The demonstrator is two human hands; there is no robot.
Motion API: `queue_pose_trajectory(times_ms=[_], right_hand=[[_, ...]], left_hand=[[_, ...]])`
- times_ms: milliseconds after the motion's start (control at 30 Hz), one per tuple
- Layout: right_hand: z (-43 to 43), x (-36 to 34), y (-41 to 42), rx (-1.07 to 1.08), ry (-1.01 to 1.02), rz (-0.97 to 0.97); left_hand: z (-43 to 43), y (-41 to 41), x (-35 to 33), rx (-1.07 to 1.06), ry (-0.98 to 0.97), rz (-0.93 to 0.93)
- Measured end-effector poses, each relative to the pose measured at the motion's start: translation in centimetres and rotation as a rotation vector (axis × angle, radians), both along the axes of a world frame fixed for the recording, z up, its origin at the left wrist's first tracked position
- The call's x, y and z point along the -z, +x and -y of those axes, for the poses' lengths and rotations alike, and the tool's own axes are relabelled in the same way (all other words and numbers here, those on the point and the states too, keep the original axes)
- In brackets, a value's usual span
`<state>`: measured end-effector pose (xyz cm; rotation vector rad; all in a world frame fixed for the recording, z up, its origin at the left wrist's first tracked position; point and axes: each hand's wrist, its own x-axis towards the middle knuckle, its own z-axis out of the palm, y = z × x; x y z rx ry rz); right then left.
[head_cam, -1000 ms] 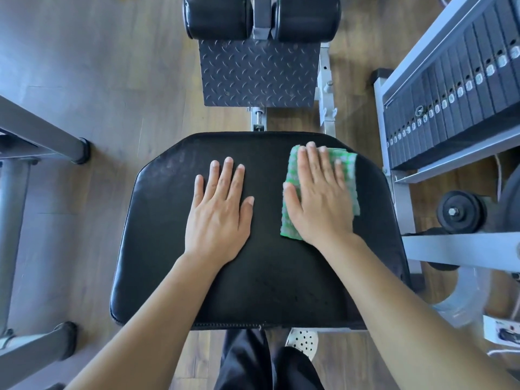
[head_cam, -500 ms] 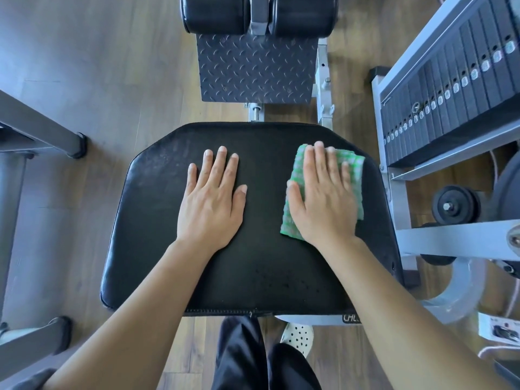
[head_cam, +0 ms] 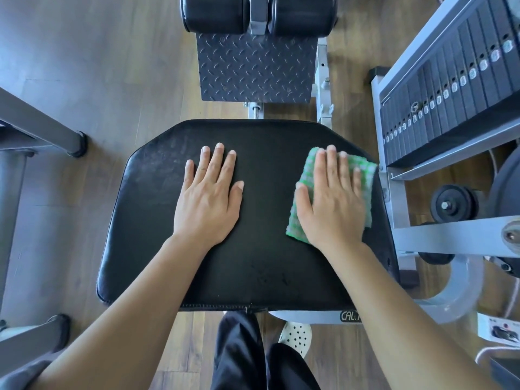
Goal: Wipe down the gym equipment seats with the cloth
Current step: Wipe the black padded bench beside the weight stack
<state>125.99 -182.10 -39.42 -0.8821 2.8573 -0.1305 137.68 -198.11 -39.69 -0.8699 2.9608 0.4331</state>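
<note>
A black padded seat (head_cam: 152, 220) fills the middle of the head view. My left hand (head_cam: 209, 198) lies flat on its centre with straight fingers. A green and white checked cloth (head_cam: 368, 181) sits near the seat's right edge. My right hand (head_cam: 332, 204) presses flat on that cloth, fingers straight and pointing away from me. Most of the cloth is hidden under the palm.
A checker-plate footrest (head_cam: 253, 68) and two black roller pads (head_cam: 216, 12) lie beyond the seat. A weight stack (head_cam: 450, 88) in a grey frame stands close on the right, with a small dumbbell (head_cam: 453, 204) below it. Grey frame legs (head_cam: 42, 128) cross the wooden floor at left.
My right hand has slid the cloth rightward toward the seat's right edge. My left hand has stayed flat on the seat's centre. The camera view has shifted slightly.
</note>
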Motion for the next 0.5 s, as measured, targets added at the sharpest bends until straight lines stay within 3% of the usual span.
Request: queue_pose_trajectory(times_ms=[200, 500], right_hand=[[-1.1, -0.6, 3.1, -0.277, -0.039, 0.04], [-1.4, -0.2, 1.3, 0.009, -0.014, -0.019]], left_hand=[[0.0, 0.1, 0.1, 0.006, 0.006, -0.012], [-0.1, 0.0, 0.0, -0.016, 0.021, -0.019]])
